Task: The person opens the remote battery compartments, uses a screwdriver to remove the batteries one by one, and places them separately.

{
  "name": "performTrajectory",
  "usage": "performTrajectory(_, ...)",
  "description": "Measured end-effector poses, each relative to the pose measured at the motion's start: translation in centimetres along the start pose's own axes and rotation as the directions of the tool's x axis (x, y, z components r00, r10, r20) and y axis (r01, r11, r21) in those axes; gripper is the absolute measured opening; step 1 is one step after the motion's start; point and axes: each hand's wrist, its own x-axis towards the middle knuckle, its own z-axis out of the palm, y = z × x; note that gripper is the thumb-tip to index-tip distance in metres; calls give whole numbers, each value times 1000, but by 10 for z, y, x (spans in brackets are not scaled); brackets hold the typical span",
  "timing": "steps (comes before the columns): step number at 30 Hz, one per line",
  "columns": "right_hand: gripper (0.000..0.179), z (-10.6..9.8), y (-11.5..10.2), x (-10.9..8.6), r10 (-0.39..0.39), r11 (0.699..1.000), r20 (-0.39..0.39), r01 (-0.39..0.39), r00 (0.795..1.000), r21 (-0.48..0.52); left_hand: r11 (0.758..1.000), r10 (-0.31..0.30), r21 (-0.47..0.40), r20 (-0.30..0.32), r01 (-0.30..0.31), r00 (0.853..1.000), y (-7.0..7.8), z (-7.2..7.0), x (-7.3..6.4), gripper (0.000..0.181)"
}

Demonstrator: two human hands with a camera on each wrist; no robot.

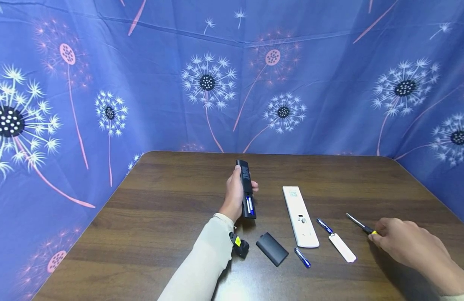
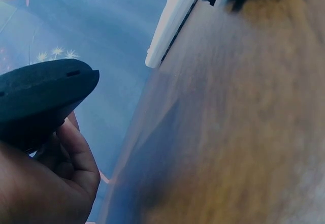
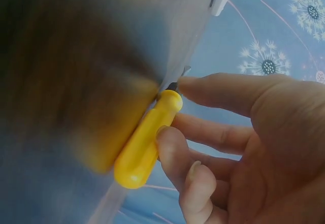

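My left hand [image 1: 233, 192] grips a black remote control [image 1: 246, 179], held up over the table with its back showing. Its battery compartment lies uncovered, with blue-and-white batteries [image 1: 249, 205] inside. In the left wrist view, the remote's dark end [image 2: 45, 92] sits above curled fingers. My right hand [image 1: 412, 242] is at the table's right side, thumb and fingers about the yellow handle of a screwdriver [image 3: 147, 142]. The screwdriver's metal shaft [image 1: 353, 219] points toward the far left. In the right wrist view the handle is close to the tabletop.
A white remote [image 1: 297, 213] lies back up on the wooden table [image 1: 160, 200]. Near it are a black battery cover [image 1: 272, 249], a white cover [image 1: 342, 247], one loose blue battery [image 1: 302, 257] and another battery [image 1: 325, 226]. A blue dandelion-patterned cloth [image 1: 160, 83] hangs behind.
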Motion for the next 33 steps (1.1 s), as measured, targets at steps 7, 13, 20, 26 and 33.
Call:
performTrajectory(7,19,-4,-5,-1,-13,1000,14,13,1000,-10,1000,-2,8,6,2,1000,2,-1,0,61)
performTrajectory(13,36,-2,-9,-1,-44,999,-7,44,999,-17,1000,-8,2,4,8,1000,1,-1,1,59)
performTrajectory(20,26,-1,-10,1,-57,997,5,58,998,-54,1000,-5,-1,9,5,1000,0,-1,1,59)
performTrajectory(26,27,0,-10,-2,-71,995,-21,70,997,-67,1000,-3,4,4,3,1000,0,-1,0,60)
performTrajectory(33,33,1,-8,-3,-70,996,-37,67,997,-64,1000,-1,5,9,1,1000,0,-1,-2,62)
